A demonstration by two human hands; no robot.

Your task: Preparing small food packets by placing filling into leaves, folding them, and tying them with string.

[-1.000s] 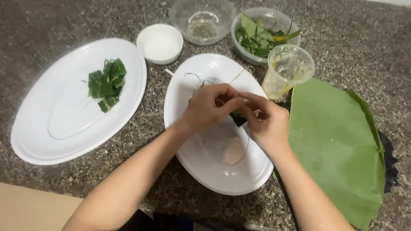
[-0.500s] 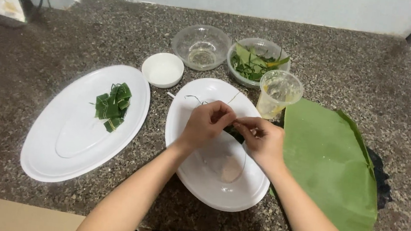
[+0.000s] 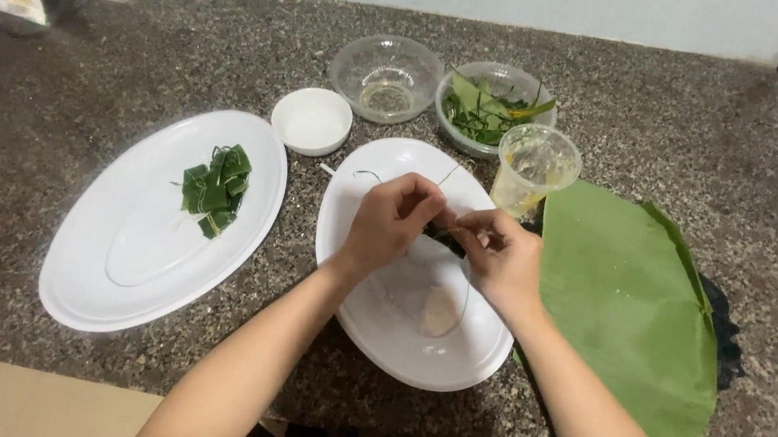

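Leftmost, I see a big white oval plate (image 3: 119, 259) on the speckled surface (image 3: 59, 92), with a few folded leaf parcels (image 3: 213, 189) on it. Next comes a small white bowl (image 3: 312, 121), then an empty glass bowl (image 3: 385, 78). Over the middle plate (image 3: 416, 335) my left hand (image 3: 391, 219) and right hand (image 3: 499, 256) meet, both with fingers pinched together on a small dark green leaf packet (image 3: 449, 240) and a thin thread (image 3: 465, 292) looping down over the plate. Behind them sit a bowl of leaf scraps (image 3: 490, 109) and a plastic cup (image 3: 533, 169). Farthest right lies a large banana leaf (image 3: 628, 308).
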